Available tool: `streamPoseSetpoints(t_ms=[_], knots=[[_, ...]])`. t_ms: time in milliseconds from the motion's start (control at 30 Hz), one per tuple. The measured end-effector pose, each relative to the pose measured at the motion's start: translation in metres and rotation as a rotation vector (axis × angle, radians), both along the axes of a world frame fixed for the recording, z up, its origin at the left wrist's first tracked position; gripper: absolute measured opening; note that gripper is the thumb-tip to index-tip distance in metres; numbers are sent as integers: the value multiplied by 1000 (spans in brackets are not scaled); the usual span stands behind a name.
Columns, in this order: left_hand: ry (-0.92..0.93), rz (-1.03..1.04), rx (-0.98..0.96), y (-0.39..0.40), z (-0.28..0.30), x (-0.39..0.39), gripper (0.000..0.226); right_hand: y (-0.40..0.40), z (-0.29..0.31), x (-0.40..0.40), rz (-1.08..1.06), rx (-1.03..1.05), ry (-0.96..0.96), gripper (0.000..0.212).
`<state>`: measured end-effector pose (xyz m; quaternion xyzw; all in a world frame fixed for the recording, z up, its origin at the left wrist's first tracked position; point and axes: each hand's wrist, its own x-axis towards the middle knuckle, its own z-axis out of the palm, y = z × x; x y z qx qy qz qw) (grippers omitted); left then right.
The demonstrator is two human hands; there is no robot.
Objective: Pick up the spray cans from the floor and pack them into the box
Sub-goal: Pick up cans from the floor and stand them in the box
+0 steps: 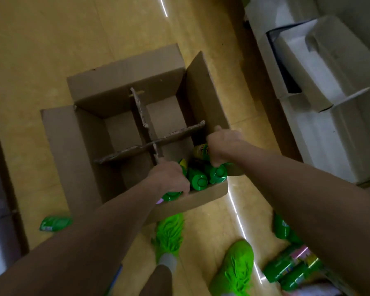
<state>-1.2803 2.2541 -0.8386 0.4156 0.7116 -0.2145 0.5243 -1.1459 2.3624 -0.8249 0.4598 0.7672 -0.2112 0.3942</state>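
spray cans [198, 180] with green caps stand in the near right compartment of the open cardboard box [124, 82], which sits on the yellow floor [41, 39]. left hand [169, 178] curls around a green-capped can [172, 194] at the box's near wall. right hand [222, 146] grasps another can [218, 173] over the same compartment. more cans [286, 272] lie on the floor beside the green shoes [235, 265].

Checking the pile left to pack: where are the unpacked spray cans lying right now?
Most lie in a heap of spray cans on the floor at lower right, beside the right green shoe; one lone can lies at lower left, left of the box.
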Motion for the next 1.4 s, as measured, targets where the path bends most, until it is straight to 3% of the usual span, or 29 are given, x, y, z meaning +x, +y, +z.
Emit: streamPoseSetpoints(t_ms=[67,200,300,500,633,767,867,967,1067,1167,1400], knots=[[-6,-62,-9,2,-18,1,41,-4,-19,0,-29,39,94,57],[-5,-69,14,3,-52,-3,65,-6,-45,-3,-106,79,144,38],[-10,-57,-5,4,-67,-1,52,-3,-60,-9,-147,72,117,30],[-124,-45,-150,1,-86,7,49,-11,-86,-7,-166,89,124,12],[-162,-82,-216,7,-89,9,46,-17,-90,-11,-119,97,64,32],[-189,-252,-219,20,-74,2,74,-28,-92,-2,-172,118,155,73],[-237,-249,-109,37,-57,0,55,-40,-85,9,-238,213,326,82],[-122,-110,184,47,-44,1,36,-47,-71,26,-294,318,394,77],[-98,2,440,48,-40,10,57,-56,-54,52,-333,408,401,73],[-149,23,632,46,-27,33,64,-64,-38,87,-402,503,431,68],[-172,-298,810,27,-12,143,69,-108,-35,192,-706,551,294,65]])
